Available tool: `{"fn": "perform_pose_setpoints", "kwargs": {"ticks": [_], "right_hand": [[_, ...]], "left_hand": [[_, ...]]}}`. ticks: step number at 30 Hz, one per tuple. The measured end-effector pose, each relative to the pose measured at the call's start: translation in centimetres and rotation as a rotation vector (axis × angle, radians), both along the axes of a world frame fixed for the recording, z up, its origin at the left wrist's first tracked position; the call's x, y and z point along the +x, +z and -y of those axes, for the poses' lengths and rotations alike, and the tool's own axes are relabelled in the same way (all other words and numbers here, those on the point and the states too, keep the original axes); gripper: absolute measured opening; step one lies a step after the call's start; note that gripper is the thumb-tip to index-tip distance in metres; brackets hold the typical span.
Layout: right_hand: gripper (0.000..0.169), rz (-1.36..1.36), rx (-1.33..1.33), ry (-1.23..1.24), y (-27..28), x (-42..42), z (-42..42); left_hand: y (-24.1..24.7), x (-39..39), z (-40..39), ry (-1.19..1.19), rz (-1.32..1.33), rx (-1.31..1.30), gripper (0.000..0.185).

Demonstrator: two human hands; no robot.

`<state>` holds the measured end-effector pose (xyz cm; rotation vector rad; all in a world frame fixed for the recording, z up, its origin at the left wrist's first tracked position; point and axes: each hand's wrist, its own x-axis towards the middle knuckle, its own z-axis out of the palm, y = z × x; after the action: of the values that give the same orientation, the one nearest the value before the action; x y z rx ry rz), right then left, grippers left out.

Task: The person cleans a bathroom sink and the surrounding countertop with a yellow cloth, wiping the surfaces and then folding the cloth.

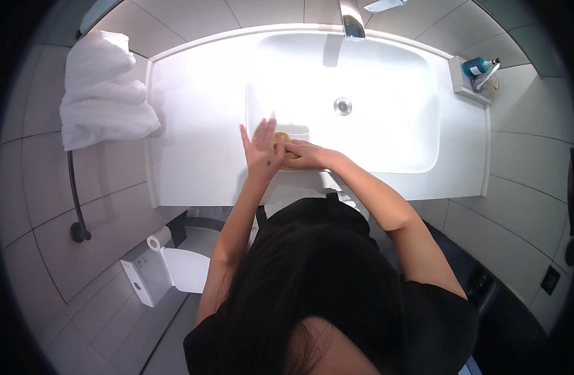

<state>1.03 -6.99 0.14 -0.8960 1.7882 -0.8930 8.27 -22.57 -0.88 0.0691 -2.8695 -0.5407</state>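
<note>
A yellow, sponge-like thing (290, 165) is between my hands at the near left edge of the white basin (385, 154). Rounded yellow parts show above and below the fingers; the rest is covered. My right hand (308, 155) comes in from the right and grips it, fingertips hidden behind the left thumb. My left hand (262, 152) is at its left side, back up, with the fingers stretched and spread. The left thumb overlaps the yellow thing, and a thin ring circles one finger. Whether the left palm presses on it is hidden.
A chrome faucet (352, 23) overhangs the basin's back, above the drain (342, 107). White towels (104, 98) hang at left. A blue bottle (474, 67) stands on a ledge (469, 93) at right. A toilet (186, 267) and paper roll (158, 238) are lower left.
</note>
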Motion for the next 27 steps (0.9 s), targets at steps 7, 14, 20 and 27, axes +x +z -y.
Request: {"fn": "perform_pose_setpoints", "kwargs": {"ticks": [7, 14, 20, 27], "right_hand": [[0.059, 0.096, 0.231, 0.053, 0.0, -1.7, -4.4], [0.052, -0.181, 0.421, -0.113, -6.8, -3.5, -3.9], [0.046, -0.515, 0.378, -0.37, -9.7, -6.1, -1.9], [0.042, -0.809, 0.402, -0.527, -12.3, -13.3, 0.0]], "left_hand": [[-1.1, -2.3, -1.6, -0.157, 0.671, -0.331, 0.053], [-2.7, -6.4, -1.0, -0.301, 0.752, -0.7, 0.091], [-3.7, -8.8, -1.2, -0.347, 0.756, -0.648, 0.128], [-4.1, -9.1, -3.1, -0.288, 0.758, -0.727, 0.132]]}}
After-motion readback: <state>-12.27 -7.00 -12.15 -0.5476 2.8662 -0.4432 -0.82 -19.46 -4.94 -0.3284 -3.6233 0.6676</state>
